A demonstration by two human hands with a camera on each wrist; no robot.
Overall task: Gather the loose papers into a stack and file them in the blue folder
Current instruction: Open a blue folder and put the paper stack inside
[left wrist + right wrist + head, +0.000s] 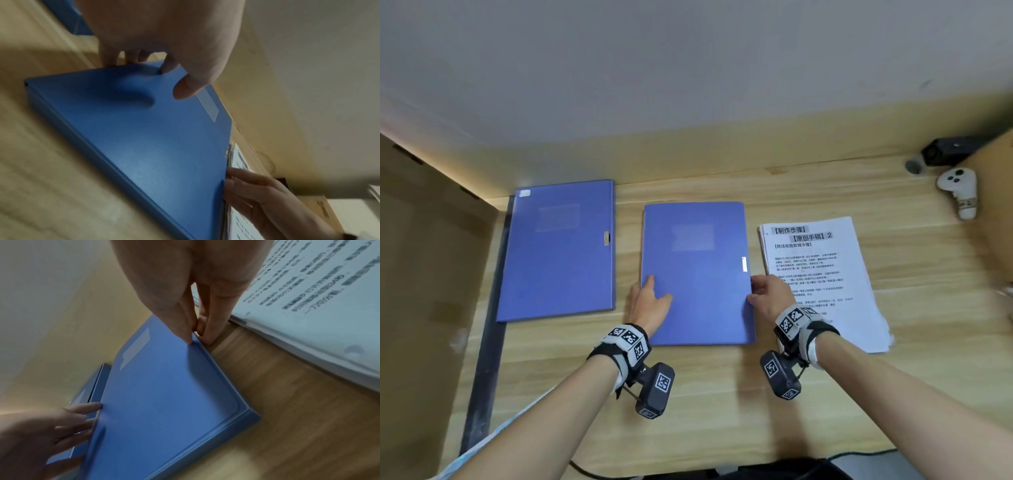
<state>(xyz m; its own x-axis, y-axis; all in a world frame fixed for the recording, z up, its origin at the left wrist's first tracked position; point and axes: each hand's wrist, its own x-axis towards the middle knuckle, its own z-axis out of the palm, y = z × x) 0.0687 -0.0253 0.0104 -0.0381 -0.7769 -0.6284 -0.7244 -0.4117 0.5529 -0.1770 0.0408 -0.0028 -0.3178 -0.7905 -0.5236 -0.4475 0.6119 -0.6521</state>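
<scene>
A blue folder point(697, 274) point(133, 138) point(164, 394) lies closed on the wooden desk point(722, 394), in the middle. My left hand point(650, 298) point(174, 78) rests at its left edge, fingers fairly straight, with index and thumb on the cover. My right hand point(753, 291) point(195, 335) pinches the folder's right edge, thumb on top and fingers down beside it. Just right of the folder lies a stack of printed papers point(825, 274) point(318, 321), partly under my right wrist.
A second blue folder point(558, 250) lies closed at the left. A white controller point(959, 192) and a black device point(948, 150) sit at the back right corner. Wooden side panels bound the desk left and right. A black cable point(592, 472) runs along the front edge.
</scene>
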